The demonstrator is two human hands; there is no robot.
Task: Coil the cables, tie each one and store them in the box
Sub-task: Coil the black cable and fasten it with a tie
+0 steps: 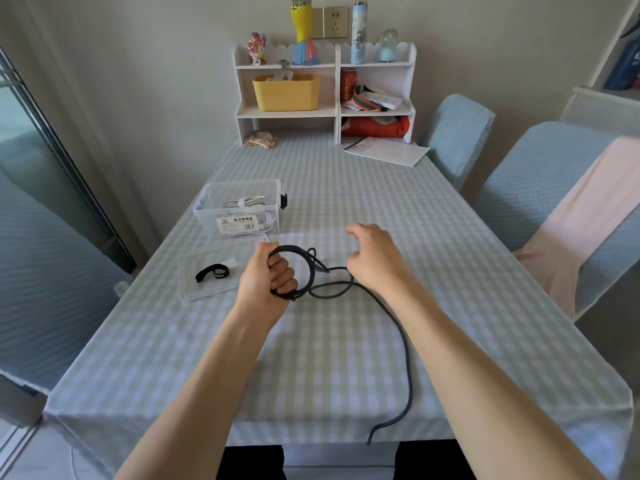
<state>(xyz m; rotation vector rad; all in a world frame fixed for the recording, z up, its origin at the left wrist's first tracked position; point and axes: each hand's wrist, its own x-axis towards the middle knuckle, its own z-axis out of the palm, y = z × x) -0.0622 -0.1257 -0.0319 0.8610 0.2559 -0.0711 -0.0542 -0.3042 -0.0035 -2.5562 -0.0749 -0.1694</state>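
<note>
My left hand (269, 276) grips a small coil of black cable (309, 268) just above the checked tablecloth. The loose rest of the cable loops under my right hand and trails toward the table's near edge, where its end (375, 432) hangs over. Beside the coil, my right hand (375, 258) hovers with fingers spread and holds nothing. A clear plastic box (239, 206) stands behind my left hand with a coiled white cable inside. To the left of my left hand, a black strap tie (212, 272) lies on the box's clear lid (194, 289).
A white shelf unit (325, 109) with a yellow bin, a can and ornaments stands at the table's far end. A white booklet (388, 151) lies next to it. Two blue-covered chairs (540, 188) flank the right side. A glass door is at the left.
</note>
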